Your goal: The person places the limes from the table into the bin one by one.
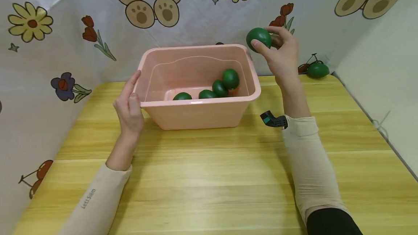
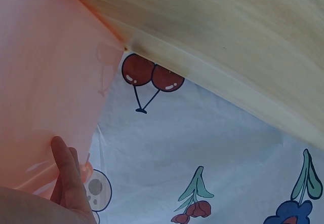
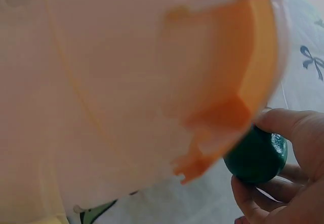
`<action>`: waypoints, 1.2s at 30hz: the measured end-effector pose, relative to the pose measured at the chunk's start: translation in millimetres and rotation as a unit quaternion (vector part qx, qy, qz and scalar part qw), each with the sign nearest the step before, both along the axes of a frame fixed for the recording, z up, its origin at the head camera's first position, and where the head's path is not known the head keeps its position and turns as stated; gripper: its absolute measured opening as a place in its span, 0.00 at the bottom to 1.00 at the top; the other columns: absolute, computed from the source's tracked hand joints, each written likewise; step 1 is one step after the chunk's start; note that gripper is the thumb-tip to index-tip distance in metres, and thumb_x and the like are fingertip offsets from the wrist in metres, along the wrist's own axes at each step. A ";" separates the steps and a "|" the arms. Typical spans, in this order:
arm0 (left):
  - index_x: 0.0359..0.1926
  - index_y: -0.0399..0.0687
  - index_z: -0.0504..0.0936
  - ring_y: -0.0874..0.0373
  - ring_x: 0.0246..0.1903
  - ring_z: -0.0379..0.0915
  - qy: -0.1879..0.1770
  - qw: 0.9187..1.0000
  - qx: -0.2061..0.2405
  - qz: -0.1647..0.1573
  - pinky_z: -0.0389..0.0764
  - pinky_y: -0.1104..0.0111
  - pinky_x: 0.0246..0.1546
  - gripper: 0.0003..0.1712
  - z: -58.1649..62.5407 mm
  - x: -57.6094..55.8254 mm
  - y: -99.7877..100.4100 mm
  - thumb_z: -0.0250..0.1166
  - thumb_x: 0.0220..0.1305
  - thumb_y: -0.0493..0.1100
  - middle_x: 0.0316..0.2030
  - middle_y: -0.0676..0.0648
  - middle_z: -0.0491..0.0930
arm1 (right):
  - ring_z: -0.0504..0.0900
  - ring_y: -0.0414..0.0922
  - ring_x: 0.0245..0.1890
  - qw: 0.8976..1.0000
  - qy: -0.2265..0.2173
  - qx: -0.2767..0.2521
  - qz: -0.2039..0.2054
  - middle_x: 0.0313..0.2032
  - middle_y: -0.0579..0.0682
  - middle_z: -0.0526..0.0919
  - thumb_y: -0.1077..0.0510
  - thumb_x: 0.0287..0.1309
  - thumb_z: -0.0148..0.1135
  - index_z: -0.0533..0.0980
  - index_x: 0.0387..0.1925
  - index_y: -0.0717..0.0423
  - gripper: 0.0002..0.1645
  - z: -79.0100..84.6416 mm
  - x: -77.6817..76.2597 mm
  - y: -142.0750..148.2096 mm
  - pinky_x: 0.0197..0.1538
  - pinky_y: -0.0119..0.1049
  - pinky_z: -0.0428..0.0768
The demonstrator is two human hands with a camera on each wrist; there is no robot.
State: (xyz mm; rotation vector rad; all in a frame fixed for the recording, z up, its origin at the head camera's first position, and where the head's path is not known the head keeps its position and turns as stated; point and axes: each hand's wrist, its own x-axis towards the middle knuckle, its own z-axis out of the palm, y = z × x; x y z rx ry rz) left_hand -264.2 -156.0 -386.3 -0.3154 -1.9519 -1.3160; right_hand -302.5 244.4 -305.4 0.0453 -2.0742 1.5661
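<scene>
A pink plastic tub [image 1: 196, 113] stands on the table with several dark green limes [image 1: 230, 79] inside, mostly toward its right end. My left hand [image 1: 128, 110] holds the tub's left side at the rim; the left wrist view has its fingers [image 2: 68, 176] against the outer wall. Up beyond the tub's back right corner, my right hand [image 1: 282, 52] pinches a green lime [image 1: 258, 39] between thumb and fingers. In the right wrist view that lime [image 3: 255, 155] is partly hidden by the tub's rim. The front wall hides the lower parts of the limes inside.
Another green lime [image 1: 318, 70] lies at the table's back right corner. A white cloth [image 1: 196, 17] with printed bears and flowers hangs behind the wooden table [image 1: 202, 177]. A pale wall [image 1: 385, 71] borders the right side.
</scene>
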 end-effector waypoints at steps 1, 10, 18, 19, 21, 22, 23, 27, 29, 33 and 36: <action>0.67 0.51 0.83 0.56 0.62 0.80 -0.001 1.000 -0.001 0.000 0.76 0.78 0.56 0.37 -0.4 0.2 0.3 0.41 0.64 0.50 0.63 0.54 0.83 | 0.81 0.40 0.53 1.000 0.006 0.008 0.002 0.51 0.48 0.88 0.49 0.57 0.78 0.80 0.64 0.49 0.33 0.0 -0.7 -3.9 0.52 0.33 0.76; 0.68 0.52 0.83 0.56 0.61 0.81 -0.004 1.000 0.001 0.002 0.76 0.78 0.55 0.38 -1.9 0.7 -1.5 0.41 0.62 0.49 0.63 0.55 0.83 | 0.85 0.44 0.52 0.998 -0.005 0.056 0.041 0.58 0.56 0.87 0.50 0.60 0.76 0.72 0.71 0.54 0.40 -14.5 -13.9 -30.9 0.58 0.34 0.80; 0.67 0.54 0.84 0.55 0.60 0.82 0.002 1.000 0.009 -0.002 0.77 0.77 0.54 0.37 0.9 1.5 0.2 0.42 0.62 0.49 0.62 0.55 0.84 | 0.81 0.49 0.62 0.999 0.000 0.044 0.019 0.63 0.56 0.83 0.54 0.66 0.71 0.74 0.69 0.56 0.32 -14.4 -14.5 -25.1 0.66 0.41 0.78; 0.67 0.54 0.84 0.55 0.60 0.82 0.002 1.000 0.009 -0.002 0.77 0.77 0.54 0.37 0.8 1.8 0.4 0.42 0.62 0.49 0.62 0.55 0.84 | 0.82 0.48 0.61 0.999 -0.002 0.046 0.013 0.62 0.55 0.84 0.54 0.66 0.71 0.75 0.68 0.56 0.31 -14.6 -13.7 -23.1 0.66 0.40 0.79; 0.67 0.54 0.84 0.55 0.60 0.81 0.001 1.000 0.007 0.001 0.77 0.77 0.54 0.37 0.0 2.0 0.4 0.42 0.61 0.49 0.62 0.55 0.84 | 0.82 0.47 0.60 0.999 -0.009 0.048 0.006 0.61 0.55 0.84 0.54 0.67 0.70 0.76 0.67 0.55 0.30 -16.4 -12.4 -17.8 0.65 0.39 0.79; 0.67 0.54 0.84 0.56 0.61 0.81 0.001 1.000 0.004 0.001 0.76 0.78 0.55 0.37 -0.4 2.2 0.5 0.42 0.62 0.49 0.63 0.55 0.84 | 0.82 0.46 0.59 0.999 -0.011 0.045 0.003 0.61 0.55 0.84 0.54 0.67 0.70 0.76 0.67 0.56 0.29 -17.8 -12.2 -14.5 0.64 0.39 0.79; 0.67 0.53 0.83 0.56 0.61 0.81 0.000 1.000 0.001 0.000 0.76 0.77 0.55 0.37 -0.9 2.2 0.3 0.41 0.62 0.49 0.63 0.54 0.84 | 0.82 0.45 0.59 0.999 -0.015 0.044 -0.002 0.61 0.55 0.84 0.54 0.67 0.70 0.77 0.66 0.55 0.29 -19.4 -12.2 -10.5 0.64 0.38 0.79; 0.68 0.50 0.82 0.56 0.63 0.79 0.001 1.000 -0.010 -0.008 0.74 0.77 0.58 0.37 -2.8 1.6 0.6 0.41 0.63 0.47 0.64 0.52 0.83 | 0.81 0.44 0.59 0.999 -0.032 0.027 -0.025 0.61 0.56 0.84 0.54 0.68 0.69 0.78 0.65 0.54 0.26 -24.9 -13.0 8.7 0.63 0.36 0.79; 0.69 0.50 0.82 0.54 0.58 0.81 0.001 1.000 -0.013 -0.009 0.74 0.77 0.56 0.37 -3.4 1.6 0.6 0.41 0.63 0.47 0.65 0.52 0.82 | 0.81 0.42 0.58 0.998 -0.036 0.025 -0.038 0.61 0.55 0.84 0.54 0.68 0.68 0.79 0.65 0.53 0.25 -26.3 -12.8 18.8 0.63 0.34 0.79; 0.69 0.53 0.82 0.53 0.54 0.82 -0.005 1.000 -0.011 -0.004 0.75 0.78 0.53 0.37 -2.3 3.1 1.2 0.41 0.63 0.48 0.65 0.55 0.82 | 0.80 0.38 0.55 0.997 -0.037 0.026 -0.055 0.57 0.51 0.86 0.53 0.68 0.69 0.81 0.62 0.53 0.24 -27.3 -11.3 39.8 0.60 0.31 0.79; 0.69 0.56 0.82 0.53 0.58 0.83 -0.011 1.000 -0.009 -0.001 0.77 0.79 0.52 0.37 0.1 4.8 1.4 0.41 0.64 0.49 0.64 0.57 0.82 | 0.79 0.35 0.52 0.997 -0.042 0.017 -0.069 0.50 0.44 0.86 0.53 0.67 0.70 0.82 0.61 0.55 0.23 -29.5 -11.2 60.3 0.57 0.30 0.77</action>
